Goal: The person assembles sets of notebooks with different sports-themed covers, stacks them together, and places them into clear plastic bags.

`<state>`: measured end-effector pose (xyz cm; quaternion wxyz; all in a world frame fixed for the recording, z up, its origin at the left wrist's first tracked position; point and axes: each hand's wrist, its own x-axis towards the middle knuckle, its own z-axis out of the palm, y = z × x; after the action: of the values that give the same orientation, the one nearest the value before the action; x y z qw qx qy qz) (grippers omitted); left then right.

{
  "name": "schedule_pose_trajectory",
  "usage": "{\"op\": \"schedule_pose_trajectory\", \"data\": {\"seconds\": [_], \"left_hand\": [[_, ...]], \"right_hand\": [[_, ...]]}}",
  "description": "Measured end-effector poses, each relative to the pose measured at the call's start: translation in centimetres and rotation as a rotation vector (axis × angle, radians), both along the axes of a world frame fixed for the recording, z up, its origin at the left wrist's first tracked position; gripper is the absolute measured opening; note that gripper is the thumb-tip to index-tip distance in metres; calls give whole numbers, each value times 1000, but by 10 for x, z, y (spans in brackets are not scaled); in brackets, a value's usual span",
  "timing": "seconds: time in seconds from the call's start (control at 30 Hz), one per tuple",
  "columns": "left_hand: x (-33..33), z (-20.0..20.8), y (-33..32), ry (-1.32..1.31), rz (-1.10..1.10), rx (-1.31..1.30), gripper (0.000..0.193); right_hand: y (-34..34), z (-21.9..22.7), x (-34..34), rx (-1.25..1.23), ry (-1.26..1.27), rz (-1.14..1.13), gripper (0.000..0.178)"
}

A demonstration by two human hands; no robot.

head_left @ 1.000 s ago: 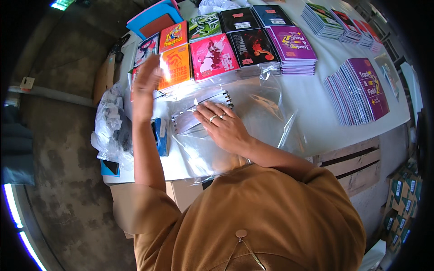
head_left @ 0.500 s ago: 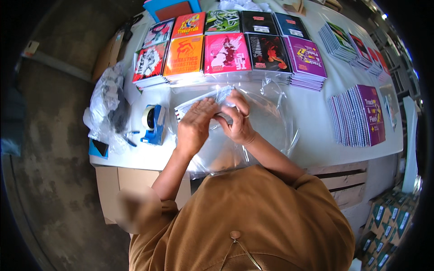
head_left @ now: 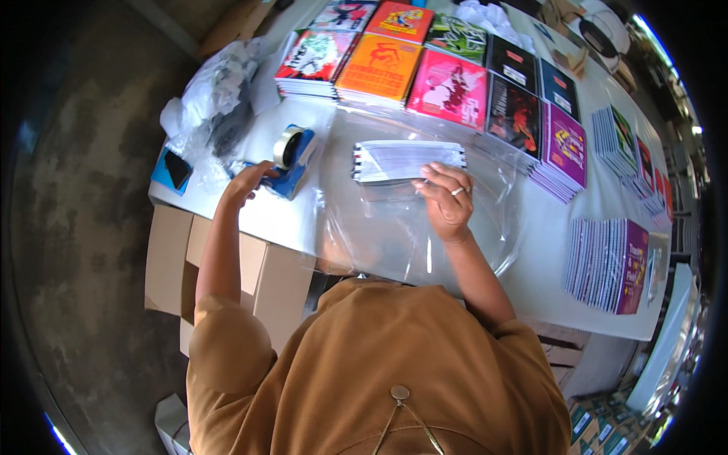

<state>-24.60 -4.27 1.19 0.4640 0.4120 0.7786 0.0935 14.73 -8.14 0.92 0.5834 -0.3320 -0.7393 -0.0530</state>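
Right hand point(head_left: 447, 201) resting half-curled at notebook bundle point(head_left: 402, 161), left hand point(head_left: 249, 183) touching tape dispenser point(head_left: 292, 174), loosely bent; both grips unclear; light pressure could be letting clear film point(head_left: 379, 236) slip loose.

Two hands, the left hand point(head_left: 249, 182) and the right hand point(head_left: 447, 203), one visible ring point(head_left: 457, 191), one blue tape dispenser point(head_left: 292, 183), one roll of tape point(head_left: 283, 152), one spiral-bound bundle point(head_left: 398, 161) and one clear plastic sheet point(head_left: 371, 239) can be counted at one white surface point(head_left: 542, 250). Ten notebook piles point(head_left: 447, 87) form the block, five in the near row and five in the far row, with one long purple-covered stack point(head_left: 607, 262) and at least three smaller stacks point(head_left: 618, 136) to the right, their exact number unclear. There are two heaps of crumpled plastic point(head_left: 216, 95), plus one dark flat object point(head_left: 179, 170)
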Motion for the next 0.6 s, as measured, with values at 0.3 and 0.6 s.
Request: {"op": "schedule_pose_trajectory", "data": {"seconds": [0.3,0.6], "left_hand": [[-32,-46,-66,-1112,4,378,34],[173,70,-63,-653,230,978,36]], "right_hand": [[1,-3,4,-24,-38,-64,24],[1,-2,6,-28,-35,-55,20]]}}
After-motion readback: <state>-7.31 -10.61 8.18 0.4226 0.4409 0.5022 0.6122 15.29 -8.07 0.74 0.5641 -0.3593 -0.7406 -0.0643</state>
